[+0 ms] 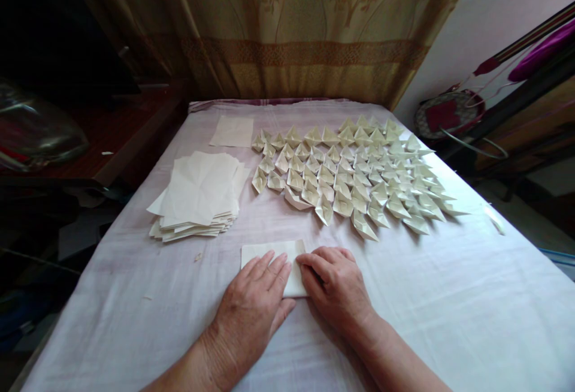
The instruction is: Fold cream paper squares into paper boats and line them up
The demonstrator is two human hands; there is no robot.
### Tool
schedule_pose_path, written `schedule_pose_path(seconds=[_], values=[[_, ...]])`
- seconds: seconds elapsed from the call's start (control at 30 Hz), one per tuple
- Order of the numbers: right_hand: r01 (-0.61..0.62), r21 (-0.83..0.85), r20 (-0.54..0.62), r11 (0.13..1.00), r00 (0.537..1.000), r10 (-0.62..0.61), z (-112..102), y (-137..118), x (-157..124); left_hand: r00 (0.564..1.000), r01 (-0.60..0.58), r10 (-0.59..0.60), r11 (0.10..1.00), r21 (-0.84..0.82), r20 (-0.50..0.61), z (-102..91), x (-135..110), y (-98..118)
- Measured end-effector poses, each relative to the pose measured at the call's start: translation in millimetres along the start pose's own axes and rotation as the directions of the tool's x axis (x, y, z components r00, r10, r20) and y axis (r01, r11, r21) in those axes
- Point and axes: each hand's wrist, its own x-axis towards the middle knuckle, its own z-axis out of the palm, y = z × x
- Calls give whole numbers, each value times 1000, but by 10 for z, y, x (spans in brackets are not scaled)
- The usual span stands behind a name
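Observation:
A folded white sheet of paper (269,252) lies on the cloth-covered table (449,296) near its front edge. My left hand (251,308) lies flat on the sheet's lower part, fingers stretched out and open. My right hand (335,287) rests at the sheet's right edge with its fingers curled down, pressing the paper against the table. Neither hand lifts the sheet. Part of the paper is hidden under both hands.
A stack of white paper sheets (200,194) sits at the left, a single sheet (232,131) behind it. Several rows of folded paper boats (354,170) fill the table's far right. A curtain (291,26) hangs behind, and dark furniture (112,134) stands at the left.

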Motion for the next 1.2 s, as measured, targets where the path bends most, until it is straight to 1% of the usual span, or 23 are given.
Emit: schedule_pose_path(seconds=[0.23, 0.77, 0.97, 1.2], values=[[4, -2, 6, 1000, 1000, -4, -3, 7, -1, 1000, 13, -12, 999, -39, 13, -5, 2, -12], [18, -42, 15, 999, 1000, -17, 1, 20, -6, 1000, 16, -15, 998, -55, 27, -14, 18, -17], [8, -28, 10, 1000, 1000, -8, 6, 17, -3, 999, 13, -11, 998, -63, 35, -26, 28, -24], [-19, -48, 32, 999, 999, 20, -2, -6, 4, 1000, 11, -10, 998, -69, 26, -24, 35, -37]])
